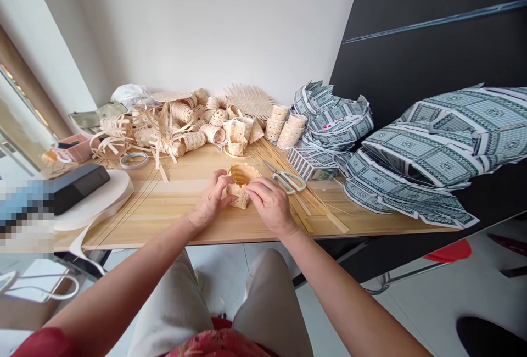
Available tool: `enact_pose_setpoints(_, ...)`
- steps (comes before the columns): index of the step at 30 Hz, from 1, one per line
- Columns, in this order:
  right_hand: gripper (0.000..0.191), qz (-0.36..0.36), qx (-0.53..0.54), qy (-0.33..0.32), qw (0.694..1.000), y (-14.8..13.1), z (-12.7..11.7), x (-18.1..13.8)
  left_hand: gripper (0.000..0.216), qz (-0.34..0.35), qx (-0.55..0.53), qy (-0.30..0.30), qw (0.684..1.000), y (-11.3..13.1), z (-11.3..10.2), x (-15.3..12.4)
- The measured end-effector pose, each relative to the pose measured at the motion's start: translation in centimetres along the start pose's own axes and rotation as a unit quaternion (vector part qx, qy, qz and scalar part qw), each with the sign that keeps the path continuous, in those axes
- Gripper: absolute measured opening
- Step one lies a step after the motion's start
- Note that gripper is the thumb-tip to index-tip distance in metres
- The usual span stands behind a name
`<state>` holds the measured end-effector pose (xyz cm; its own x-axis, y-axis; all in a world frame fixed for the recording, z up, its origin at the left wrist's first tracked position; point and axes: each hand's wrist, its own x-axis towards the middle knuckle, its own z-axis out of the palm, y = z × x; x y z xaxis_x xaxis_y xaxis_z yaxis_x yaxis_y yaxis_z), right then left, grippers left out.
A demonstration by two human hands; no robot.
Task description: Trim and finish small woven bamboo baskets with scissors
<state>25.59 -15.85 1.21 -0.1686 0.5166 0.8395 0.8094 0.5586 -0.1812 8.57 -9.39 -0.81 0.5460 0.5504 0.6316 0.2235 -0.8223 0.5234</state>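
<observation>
A small woven basket [237, 195] of pale strips stands near the table's front edge, its mouth tipped up and its inside partly visible. My left hand [212, 200] grips its left side, thumb low on the front and fingers at the rim. On the right, my right hand [272, 203] pinches at the basket's rim; whether a thin strip is between those fingertips is too small to tell. Scissors [290, 179] with pale handles lie just beyond my right hand, on top of loose bamboo strips [313, 203].
Several woven pieces [185, 121] are heaped along the wall, with two woven cups [284, 126] beside them. Structures folded from playing cards [432, 143] fill the right side. At left are a tape roll [134, 160], a pink basket [76, 148] and a white strip coil [111, 195].
</observation>
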Motion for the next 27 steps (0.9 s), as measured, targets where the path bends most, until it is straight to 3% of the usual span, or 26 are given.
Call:
enact_pose_setpoints(8,0.021,-0.012,0.008,-0.031,0.999,0.4,-0.4,0.3,0.021,-0.007,0.056,-0.015,0.998,-0.3,0.1,-0.1)
enact_pose_setpoints(13,0.023,-0.015,0.01,-0.037,0.999,0.2,-0.7,0.4,0.029,0.006,0.018,-0.008,1.0,0.0,0.1,-0.5)
enact_pose_setpoints(16,0.023,-0.007,0.012,-0.039,0.999,0.3,-0.7,0.5,0.055,-0.022,-0.058,0.015,0.998,-0.3,0.2,-0.4)
enact_pose_setpoints(20,0.021,0.005,0.02,-0.042,0.999,0.5,-0.8,0.6,0.094,-0.148,-0.22,0.001,0.964,-0.7,0.0,0.7)
enact_pose_setpoints(24,0.018,0.003,0.044,-0.049,0.998,0.8,-1.3,0.8,0.094,-0.164,-0.321,-0.064,0.931,-0.5,-0.3,1.6)
enact_pose_setpoints(27,0.011,0.001,0.07,-0.051,0.996,0.9,-1.9,0.5,0.094,-0.148,-0.33,-0.065,0.93,-0.4,0.0,1.7)
